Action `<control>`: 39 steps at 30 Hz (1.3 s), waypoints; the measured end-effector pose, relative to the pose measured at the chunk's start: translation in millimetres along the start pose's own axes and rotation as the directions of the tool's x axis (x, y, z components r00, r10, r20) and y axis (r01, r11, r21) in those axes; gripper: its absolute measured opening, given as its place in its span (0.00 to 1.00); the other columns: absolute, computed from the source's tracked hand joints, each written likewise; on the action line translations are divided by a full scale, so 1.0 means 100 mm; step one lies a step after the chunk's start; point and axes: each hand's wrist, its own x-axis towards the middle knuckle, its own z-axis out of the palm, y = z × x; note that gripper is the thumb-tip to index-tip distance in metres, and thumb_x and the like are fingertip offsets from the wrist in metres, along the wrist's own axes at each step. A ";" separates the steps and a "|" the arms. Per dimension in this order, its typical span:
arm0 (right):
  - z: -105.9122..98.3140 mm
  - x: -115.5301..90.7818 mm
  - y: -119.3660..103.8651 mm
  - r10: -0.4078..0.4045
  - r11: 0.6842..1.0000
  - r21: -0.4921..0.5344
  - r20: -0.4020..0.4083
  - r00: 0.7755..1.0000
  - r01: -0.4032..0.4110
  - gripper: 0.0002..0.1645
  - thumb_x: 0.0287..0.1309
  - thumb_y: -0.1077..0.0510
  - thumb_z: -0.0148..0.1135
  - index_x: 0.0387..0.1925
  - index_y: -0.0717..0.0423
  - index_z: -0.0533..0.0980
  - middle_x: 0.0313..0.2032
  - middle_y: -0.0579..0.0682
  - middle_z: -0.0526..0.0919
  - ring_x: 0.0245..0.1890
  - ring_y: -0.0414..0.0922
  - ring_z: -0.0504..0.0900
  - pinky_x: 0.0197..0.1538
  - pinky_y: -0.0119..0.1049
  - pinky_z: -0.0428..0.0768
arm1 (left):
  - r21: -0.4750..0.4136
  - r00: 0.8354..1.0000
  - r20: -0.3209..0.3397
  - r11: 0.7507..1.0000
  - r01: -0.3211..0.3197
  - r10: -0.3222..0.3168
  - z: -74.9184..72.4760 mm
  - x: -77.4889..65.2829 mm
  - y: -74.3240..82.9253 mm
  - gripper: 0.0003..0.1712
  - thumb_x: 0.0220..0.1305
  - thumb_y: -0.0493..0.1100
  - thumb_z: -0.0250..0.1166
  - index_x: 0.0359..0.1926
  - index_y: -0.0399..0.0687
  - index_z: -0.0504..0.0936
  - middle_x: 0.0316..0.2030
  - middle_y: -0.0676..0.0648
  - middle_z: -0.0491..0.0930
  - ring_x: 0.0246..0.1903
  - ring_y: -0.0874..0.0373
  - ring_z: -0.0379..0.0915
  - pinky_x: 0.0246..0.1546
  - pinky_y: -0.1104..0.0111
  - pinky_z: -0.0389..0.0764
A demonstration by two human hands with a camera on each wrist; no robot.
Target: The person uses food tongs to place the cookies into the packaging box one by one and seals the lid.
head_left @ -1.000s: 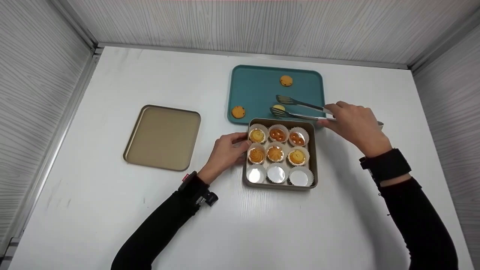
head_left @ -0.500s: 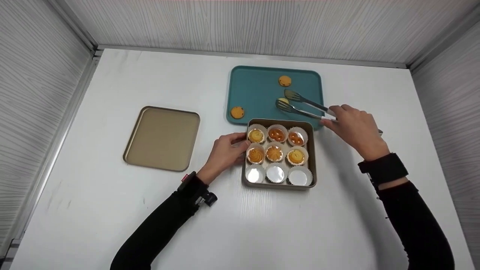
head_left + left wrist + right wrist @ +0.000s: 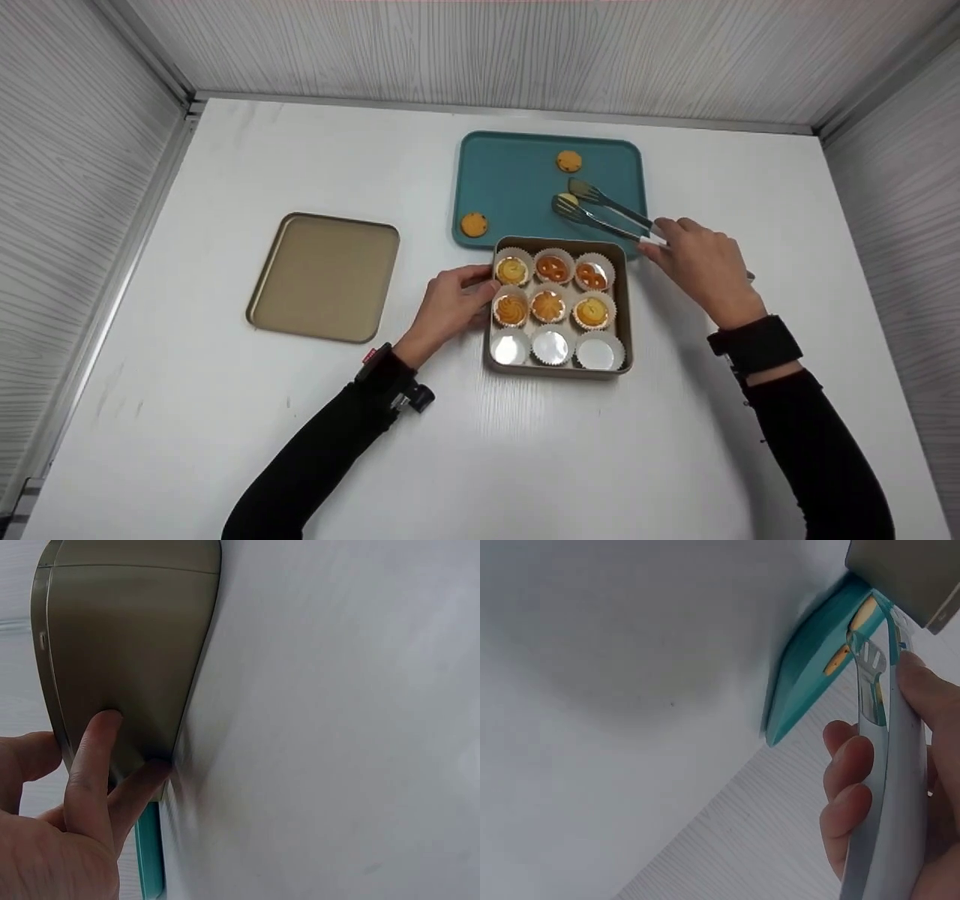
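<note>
A gold square tin (image 3: 559, 375) holds white paper cups in rows. Several cups carry cookies, among them a swirled cookie (image 3: 511, 309); the row nearest me has bare cups. At the tin's left wall, my left hand (image 3: 450, 304) holds it, thumb at the rim and fingers against the outside. My right hand (image 3: 705, 270) grips white-handled serving tongs (image 3: 611, 206). Their slotted ends straddle a pale yellow round cookie (image 3: 568, 200), partly hidden, on the teal tray (image 3: 514, 187). In the right wrist view, the fingers curl around the tongs' handles (image 3: 900, 787).
Two brown cookies lie on the tray, one cookie (image 3: 569, 161) near its far edge and another cookie (image 3: 474, 224) at its near left corner. A flat gold lid (image 3: 326, 277) rests on the white table to the left. Panels wall the table's back and sides.
The tongs moved slightly right and away from me, and their ends now sit around the yellow cookie. My right hand then lowered a little toward me. The left hand stayed on the tin.
</note>
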 end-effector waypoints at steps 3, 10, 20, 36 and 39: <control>0.06 -0.02 0.03 -0.004 1.000 0.017 -0.020 1.000 0.004 0.22 0.68 0.49 0.70 0.47 0.65 0.81 0.26 0.61 0.80 0.18 0.56 0.75 0.20 0.55 0.77 | -0.004 1.000 -0.002 1.000 0.005 -0.005 -0.01 0.00 0.01 0.25 0.72 0.45 0.65 0.64 0.36 0.81 0.58 0.40 0.84 0.63 0.50 0.77 0.67 0.59 0.72; 0.11 -0.03 0.07 0.066 0.988 0.140 0.047 0.997 -0.072 0.22 0.73 0.46 0.63 0.48 0.64 0.81 0.31 0.62 0.85 0.26 0.57 0.81 0.28 0.56 0.79 | -0.004 1.000 -0.001 1.000 0.009 -0.009 -0.01 0.01 0.01 0.25 0.73 0.45 0.64 0.65 0.37 0.81 0.58 0.41 0.83 0.63 0.50 0.76 0.67 0.59 0.71; 0.03 -0.11 0.11 0.108 0.971 0.203 0.111 0.988 -0.129 0.24 0.72 0.44 0.63 0.49 0.63 0.83 0.39 0.61 0.88 0.36 0.59 0.85 0.38 0.58 0.81 | -0.005 1.000 0.003 1.000 0.015 -0.015 0.01 0.00 -0.02 0.25 0.73 0.46 0.64 0.65 0.38 0.81 0.58 0.41 0.83 0.63 0.50 0.76 0.67 0.60 0.71; -0.43 -0.43 -0.13 0.105 0.946 0.296 0.101 0.989 -0.130 0.28 0.68 0.50 0.70 0.57 0.70 0.81 0.48 0.68 0.86 0.46 0.63 0.86 0.48 0.64 0.81 | 0.005 1.000 -0.002 1.000 0.007 -0.007 0.00 0.00 -0.03 0.25 0.73 0.46 0.64 0.64 0.37 0.81 0.58 0.41 0.84 0.64 0.50 0.75 0.68 0.59 0.70; -0.48 -0.52 -0.18 0.095 0.939 0.320 0.103 0.990 -0.124 0.27 0.66 0.52 0.71 0.57 0.70 0.81 0.48 0.67 0.87 0.47 0.63 0.86 0.48 0.63 0.81 | 0.004 1.000 0.002 1.000 0.012 -0.012 0.00 0.00 -0.02 0.25 0.73 0.47 0.64 0.64 0.37 0.81 0.58 0.41 0.84 0.65 0.50 0.74 0.68 0.59 0.70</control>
